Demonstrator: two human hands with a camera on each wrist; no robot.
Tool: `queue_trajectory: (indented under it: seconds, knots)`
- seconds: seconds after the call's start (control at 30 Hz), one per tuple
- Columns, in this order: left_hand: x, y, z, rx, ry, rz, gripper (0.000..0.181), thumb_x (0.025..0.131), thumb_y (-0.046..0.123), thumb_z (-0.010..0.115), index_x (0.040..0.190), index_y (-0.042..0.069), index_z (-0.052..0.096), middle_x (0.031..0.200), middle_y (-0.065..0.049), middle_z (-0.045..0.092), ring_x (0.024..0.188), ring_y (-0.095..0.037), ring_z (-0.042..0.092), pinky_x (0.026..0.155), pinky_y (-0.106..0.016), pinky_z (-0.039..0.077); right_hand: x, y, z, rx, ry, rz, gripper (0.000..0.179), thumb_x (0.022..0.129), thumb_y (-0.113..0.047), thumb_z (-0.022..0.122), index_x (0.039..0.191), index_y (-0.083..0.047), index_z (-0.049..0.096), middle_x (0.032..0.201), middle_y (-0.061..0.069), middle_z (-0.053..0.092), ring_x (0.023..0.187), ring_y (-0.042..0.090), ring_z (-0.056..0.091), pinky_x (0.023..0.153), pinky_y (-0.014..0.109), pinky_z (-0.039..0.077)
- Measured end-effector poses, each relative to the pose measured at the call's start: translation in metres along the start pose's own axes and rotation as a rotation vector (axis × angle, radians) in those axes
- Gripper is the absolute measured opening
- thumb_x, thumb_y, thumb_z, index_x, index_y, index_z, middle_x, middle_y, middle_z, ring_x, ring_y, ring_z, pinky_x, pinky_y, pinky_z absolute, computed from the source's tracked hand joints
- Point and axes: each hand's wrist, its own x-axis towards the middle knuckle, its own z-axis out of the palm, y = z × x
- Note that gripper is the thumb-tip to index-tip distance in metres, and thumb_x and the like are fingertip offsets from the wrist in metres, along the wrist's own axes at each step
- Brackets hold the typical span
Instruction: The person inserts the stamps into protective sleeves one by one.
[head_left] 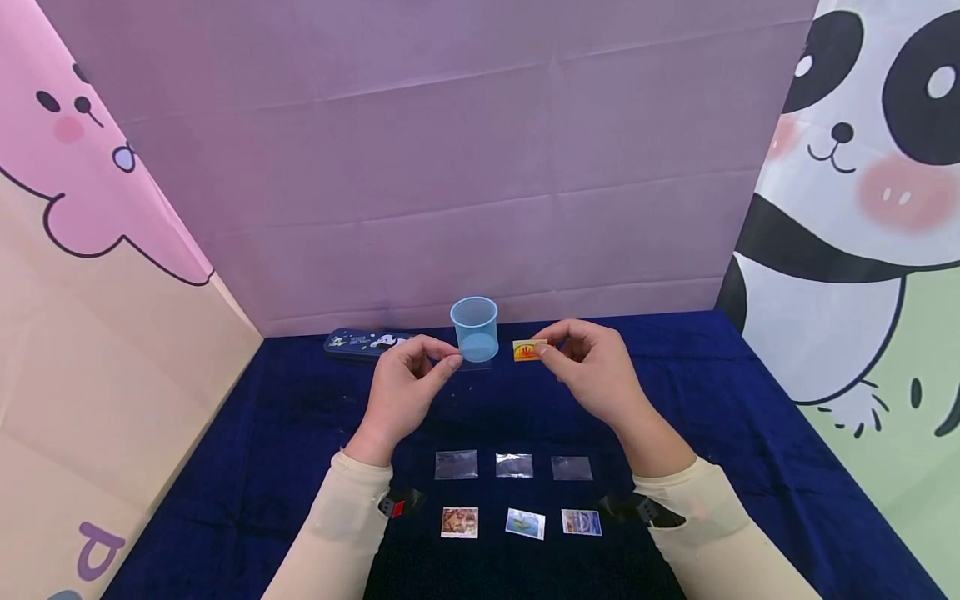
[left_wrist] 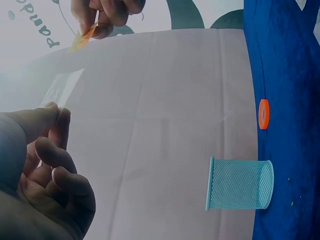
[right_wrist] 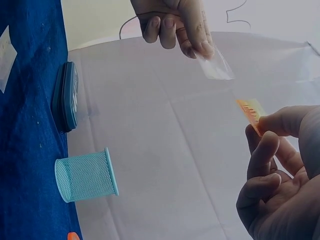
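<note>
Raised over the table, my left hand (head_left: 411,379) pinches a small clear plastic sleeve (right_wrist: 216,66) by one end between thumb and forefinger. In the head view the sleeve barely shows against the dark cloth. My right hand (head_left: 596,371) holds a small yellow and orange card (head_left: 525,350) by its edge, thumb against forefinger. The right wrist view has the free end of the card (right_wrist: 249,111) pointing towards the sleeve, with a short gap between the two. The other fingers of both hands are loosely curled.
A light blue mesh cup (head_left: 475,329) stands at the back, a dark blue case (head_left: 360,342) left of it. An orange round object (left_wrist: 264,114) lies beyond the cup. Nearer me are three clear sleeves (head_left: 456,465) in a row, and three picture cards (head_left: 460,522) below them.
</note>
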Motion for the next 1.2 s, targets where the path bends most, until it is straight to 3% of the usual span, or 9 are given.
queue_trajectory:
  seconds: [0.3, 0.57, 0.77, 1.03, 1.2]
  knots:
    - [0.0012, -0.0011, 0.0017, -0.034, -0.023, -0.012, 0.009, 0.1, 0.024, 0.073, 0.099, 0.016, 0.076, 0.089, 0.004, 0.072, 0.065, -0.022, 0.051, 0.059, -0.029, 0.042, -0.0013, -0.0013, 0.0025, 0.009, 0.013, -0.021, 0.011, 0.101, -0.018, 0.073, 0.108, -0.012, 0.078, 0.092, 0.008, 0.071, 0.068, 0.027, 0.057, 0.056, 0.028, 0.05]
    - [0.0, 0.0011, 0.0043, -0.048, -0.065, -0.029, 0.015, 0.104, 0.024, 0.068, 0.099, 0.014, 0.076, 0.087, 0.003, 0.073, 0.081, -0.025, 0.064, 0.069, -0.034, 0.05, -0.0031, -0.0044, 0.0064, 0.032, 0.012, -0.037, 0.009, 0.1, -0.017, 0.074, 0.107, -0.011, 0.078, 0.091, 0.008, 0.072, 0.066, 0.027, 0.057, 0.056, 0.029, 0.051]
    - [-0.0015, 0.0029, 0.0063, -0.046, -0.074, -0.028, 0.016, 0.104, 0.025, 0.067, 0.099, 0.013, 0.077, 0.087, 0.003, 0.072, 0.083, -0.021, 0.066, 0.069, -0.035, 0.052, -0.004, -0.0044, 0.0092, 0.043, 0.009, -0.054, 0.011, 0.099, -0.018, 0.075, 0.107, -0.011, 0.077, 0.091, 0.006, 0.073, 0.065, 0.025, 0.056, 0.055, 0.028, 0.05]
    - [-0.0005, 0.0021, 0.0073, -0.064, -0.031, -0.015, 0.011, 0.101, 0.024, 0.072, 0.102, 0.016, 0.079, 0.091, 0.004, 0.076, 0.064, -0.019, 0.057, 0.058, -0.029, 0.049, -0.0038, -0.0041, 0.0085, 0.05, 0.031, -0.062, 0.01, 0.099, -0.017, 0.075, 0.106, -0.01, 0.077, 0.087, 0.007, 0.071, 0.064, 0.024, 0.056, 0.055, 0.027, 0.05]
    - [-0.0009, 0.0021, 0.0058, -0.088, 0.005, 0.003, 0.008, 0.096, 0.021, 0.078, 0.102, 0.016, 0.08, 0.083, 0.001, 0.07, 0.062, -0.023, 0.048, 0.056, -0.028, 0.041, -0.0036, -0.0042, 0.0087, 0.06, 0.036, -0.057, 0.01, 0.099, -0.016, 0.075, 0.106, -0.009, 0.076, 0.087, 0.008, 0.071, 0.065, 0.024, 0.056, 0.056, 0.027, 0.051]
